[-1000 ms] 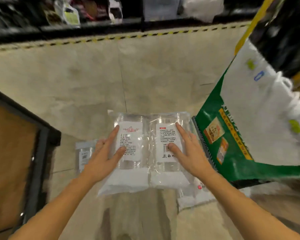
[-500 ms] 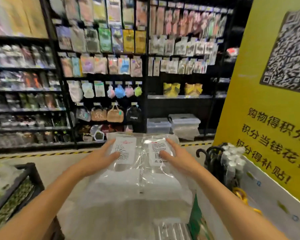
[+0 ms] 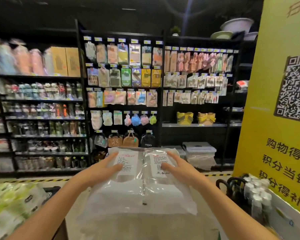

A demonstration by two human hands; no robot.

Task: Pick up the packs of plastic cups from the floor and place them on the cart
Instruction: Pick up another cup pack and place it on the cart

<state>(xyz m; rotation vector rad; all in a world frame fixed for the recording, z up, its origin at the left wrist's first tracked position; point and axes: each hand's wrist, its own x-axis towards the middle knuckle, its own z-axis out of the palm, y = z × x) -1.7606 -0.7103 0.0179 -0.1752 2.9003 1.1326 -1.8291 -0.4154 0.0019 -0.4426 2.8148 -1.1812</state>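
Both hands up at chest height in front of the camera, carrying two packs of plastic cups [image 3: 142, 181] side by side, seam between them running down the middle. Packs are off the floor, held in the air, tilted with the far end slightly raised; not on any cart.

Left hand [image 3: 100, 168] grips the left pack from its outer edge, thumb lying across the top on the white printed label [image 3: 126, 161], fingers flat along the side. Right hand [image 3: 178, 168] mirrors it on the right pack, thumb on the barcode label [image 3: 158, 163], fingers spread along the outer edge. Whether fingers wrap under the packs: cannot tell, hidden by the plastic.

Packs are clear film, cups inside show as whitish blocks in the near half.

Surroundings: black store shelving [image 3: 121, 104] straight ahead with hanging packaged goods, bottles on the left bays. Clear lidded storage bins [image 3: 199, 153] on the floor behind the right hand. Yellow sign [image 3: 280, 118] with QR code and Chinese text on the right; umbrella handles [image 3: 232, 184] just beside its base. Blurred green-white packaged goods [image 3: 12, 205] at lower left. Yellow-black hazard tape [image 3: 33, 180] on the floor along the shelf base.
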